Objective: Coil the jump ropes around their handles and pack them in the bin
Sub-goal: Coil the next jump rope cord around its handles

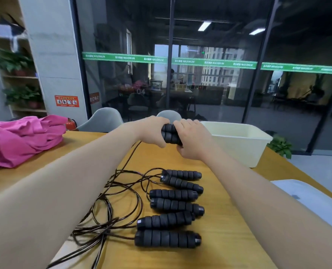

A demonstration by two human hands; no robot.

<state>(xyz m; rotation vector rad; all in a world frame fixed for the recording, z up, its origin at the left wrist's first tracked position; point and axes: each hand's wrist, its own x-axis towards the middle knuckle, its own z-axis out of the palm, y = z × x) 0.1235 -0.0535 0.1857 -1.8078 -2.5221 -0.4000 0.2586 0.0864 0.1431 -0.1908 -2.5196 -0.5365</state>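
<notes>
Both hands hold one pair of black foam jump-rope handles (170, 135) above the wooden table (229, 220). My left hand (151, 131) grips their left end, and my right hand (192, 139) grips their right end. A thin black cord (131, 152) hangs from the held pair down to the table. Several more black handles (172, 206) lie in a column on the table nearer me, with their cords (110, 210) tangled in loops to the left. The cream plastic bin (241, 144) stands just right of my right hand; its inside is hidden.
A pink cloth (21, 140) is heaped at the table's left. A pale blue-white object (305, 199) lies at the right edge. Two grey chair backs (103, 119) stand behind the far edge, with a glass wall beyond. A red fire extinguisher (70, 123) stands behind the pink cloth.
</notes>
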